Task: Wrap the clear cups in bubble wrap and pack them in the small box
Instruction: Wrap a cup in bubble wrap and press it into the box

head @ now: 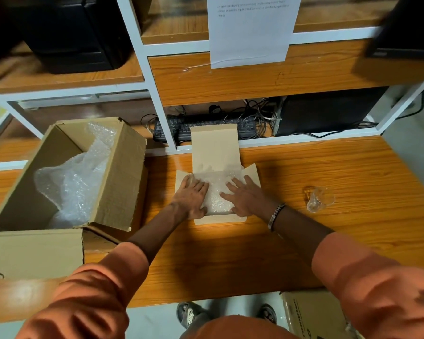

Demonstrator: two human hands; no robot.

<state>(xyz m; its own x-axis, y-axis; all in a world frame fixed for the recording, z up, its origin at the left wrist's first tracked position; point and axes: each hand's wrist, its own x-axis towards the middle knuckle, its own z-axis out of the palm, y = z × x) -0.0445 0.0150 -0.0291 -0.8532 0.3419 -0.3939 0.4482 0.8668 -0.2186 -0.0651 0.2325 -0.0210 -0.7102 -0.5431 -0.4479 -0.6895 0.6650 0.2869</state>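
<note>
The person is leaning over the bench with both hands flat in the small box, which is sitting open on the bench with its lid flap standing up on the far side of the hands. The left hand is pressing down on the bubble wrap with straight, spread fingers, and the right hand is doing the same just beside it, so that a strip of wrap is showing between the two. Neither hand is curling round anything. Whether a cup is lying under the wrap cannot be told. A clear cup is lying on its side on the bench, well apart to the right of the right hand, unwrapped. To the left of the left hand a big box is standing open with more loose wrap piled inside it. A bracelet is sitting on the right wrist, and orange sleeves are covering both forearms. Beyond the hands, a keyboard is lying on a low shelf, and a sheet of paper is hanging from the shelving above it.
</note>
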